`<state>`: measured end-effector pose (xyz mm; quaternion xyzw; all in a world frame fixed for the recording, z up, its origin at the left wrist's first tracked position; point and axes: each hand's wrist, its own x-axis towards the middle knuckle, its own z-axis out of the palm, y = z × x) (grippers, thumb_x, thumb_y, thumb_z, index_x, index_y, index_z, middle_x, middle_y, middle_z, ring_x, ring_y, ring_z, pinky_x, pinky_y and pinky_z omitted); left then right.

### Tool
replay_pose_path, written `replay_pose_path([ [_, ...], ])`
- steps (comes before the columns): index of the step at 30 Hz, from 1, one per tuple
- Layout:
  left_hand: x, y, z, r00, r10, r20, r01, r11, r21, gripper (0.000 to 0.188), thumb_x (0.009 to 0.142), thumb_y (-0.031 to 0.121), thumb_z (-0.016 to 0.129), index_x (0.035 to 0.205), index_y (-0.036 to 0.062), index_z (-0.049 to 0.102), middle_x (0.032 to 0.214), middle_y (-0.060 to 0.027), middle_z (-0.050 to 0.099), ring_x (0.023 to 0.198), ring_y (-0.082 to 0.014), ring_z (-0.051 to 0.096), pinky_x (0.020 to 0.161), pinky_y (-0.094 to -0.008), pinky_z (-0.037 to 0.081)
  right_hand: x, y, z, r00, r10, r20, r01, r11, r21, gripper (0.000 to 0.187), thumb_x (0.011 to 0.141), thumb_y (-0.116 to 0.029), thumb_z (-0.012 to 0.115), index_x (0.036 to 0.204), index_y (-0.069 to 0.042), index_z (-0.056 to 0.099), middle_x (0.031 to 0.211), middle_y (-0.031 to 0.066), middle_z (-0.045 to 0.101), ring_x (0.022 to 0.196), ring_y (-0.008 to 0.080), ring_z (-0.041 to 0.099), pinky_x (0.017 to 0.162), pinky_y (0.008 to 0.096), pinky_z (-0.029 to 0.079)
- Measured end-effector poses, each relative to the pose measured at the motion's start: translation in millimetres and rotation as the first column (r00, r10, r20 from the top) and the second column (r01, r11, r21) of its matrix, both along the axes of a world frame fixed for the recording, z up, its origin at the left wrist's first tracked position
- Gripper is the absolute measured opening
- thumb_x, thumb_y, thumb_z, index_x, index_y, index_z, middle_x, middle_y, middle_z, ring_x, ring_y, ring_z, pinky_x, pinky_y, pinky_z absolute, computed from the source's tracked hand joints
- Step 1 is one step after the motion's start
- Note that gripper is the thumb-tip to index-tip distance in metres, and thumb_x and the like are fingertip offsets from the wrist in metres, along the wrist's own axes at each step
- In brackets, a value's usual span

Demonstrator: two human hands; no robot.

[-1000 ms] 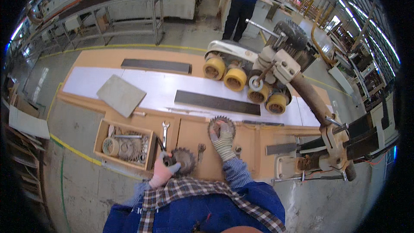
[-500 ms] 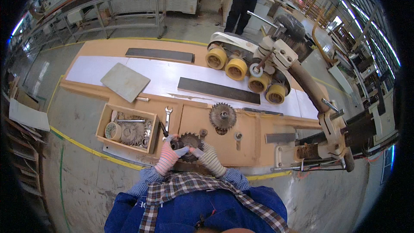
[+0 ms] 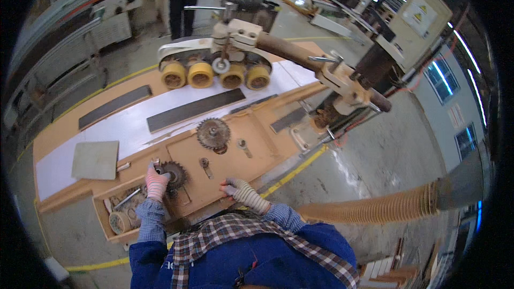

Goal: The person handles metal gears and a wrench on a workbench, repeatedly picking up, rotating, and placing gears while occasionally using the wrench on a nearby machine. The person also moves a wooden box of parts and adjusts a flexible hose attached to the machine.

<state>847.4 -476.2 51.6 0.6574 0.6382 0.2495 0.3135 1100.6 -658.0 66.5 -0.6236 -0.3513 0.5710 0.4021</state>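
My left hand (image 3: 156,183), in a striped knit glove, grips a dark toothed circular saw blade (image 3: 176,175) by its hub, close above the wooden box (image 3: 101,214). My right hand (image 3: 243,192), gloved too, is apart from the blade near the table's front edge. Its fingers are curled together, and whatever they may hold is too small to make out. A second saw blade (image 3: 213,131) sits farther back on a spindle. In front of it are a small bolt-like fitting (image 3: 205,165) and another fitting (image 3: 244,147) in a slot.
Inside the box lie a tape roll (image 3: 122,221) and metal parts. A grey square plate (image 3: 95,159) and dark strips (image 3: 195,109) rest on the table. Behind stand yellow rollers (image 3: 200,75) on a heavy arm (image 3: 292,53). A ribbed hose (image 3: 375,206) runs at right; a person (image 3: 183,0) stands behind.
The view has swung to the right. My right hand has left the saw blade and moved right. My left hand keeps the blade, now nearer the box.
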Motion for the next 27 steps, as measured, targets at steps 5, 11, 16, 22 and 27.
replay_pose_path([
  [5,5,13,-27,0.963,-0.166,-0.213,0.126,0.974,-0.190,0.088,0.061,0.020,0.079,0.138,0.0096,0.038,0.112,-0.0212,0.061,0.104,-0.0344,0.059,0.089,-0.0371,0.047,52,-45,48,0.848,-0.473,0.238,0.391,0.863,0.319,0.023,0.087,-0.024,0.061,0.096,-0.003,0.061,0.077,0.0031,0.060,0.069,0.0142,0.057,0.061,0.0294,0.048],
  [11,2,10,-48,0.967,-0.221,-0.125,0.234,0.968,0.093,0.065,0.061,0.020,0.076,0.114,-0.0074,0.049,0.104,-0.0287,0.058,0.100,-0.0426,0.055,0.086,-0.0424,0.045,98,-193,253,-0.351,-0.897,-0.270,0.288,-0.378,0.880,0.017,0.090,-0.015,0.053,0.101,-0.003,0.058,0.093,0.0065,0.057,0.084,0.0153,0.054,0.077,0.0267,0.047],
  [16,1,8,-53,0.967,-0.204,-0.152,0.220,0.971,0.096,0.073,0.063,0.023,0.075,0.122,-0.0064,0.044,0.111,-0.0298,0.054,0.105,-0.0442,0.050,0.091,-0.0445,0.042,62,-258,342,0.319,-0.785,-0.532,-0.512,-0.615,0.600,0.029,0.094,-0.028,0.047,0.106,-0.002,0.053,0.089,0.0082,0.058,0.082,0.0169,0.057,0.073,0.0292,0.049],
  [22,0,8,-52,0.974,-0.205,-0.099,0.207,0.978,0.008,0.093,0.062,0.025,0.078,0.137,-0.0036,0.033,0.134,-0.0278,0.041,0.125,-0.0404,0.039,0.105,-0.0403,0.033,93,-219,321,-0.775,-0.341,-0.533,-0.603,0.147,0.784,0.025,0.090,-0.023,0.055,0.099,0.001,0.055,0.093,0.0090,0.060,0.084,0.0196,0.058,0.073,0.0331,0.051],
  [27,1,7,-52,0.967,-0.193,-0.168,0.224,0.957,0.186,0.083,0.061,0.022,0.077,0.130,-0.0057,0.040,0.121,-0.0297,0.050,0.115,-0.0414,0.047,0.099,-0.0417,0.038,113,-204,331,-0.368,-0.638,-0.676,-0.713,-0.272,0.646,0.032,0.089,-0.014,0.054,0.117,-0.002,0.047,0.091,0.0101,0.058,0.076,0.0170,0.055,0.064,0.0258,0.049],
])
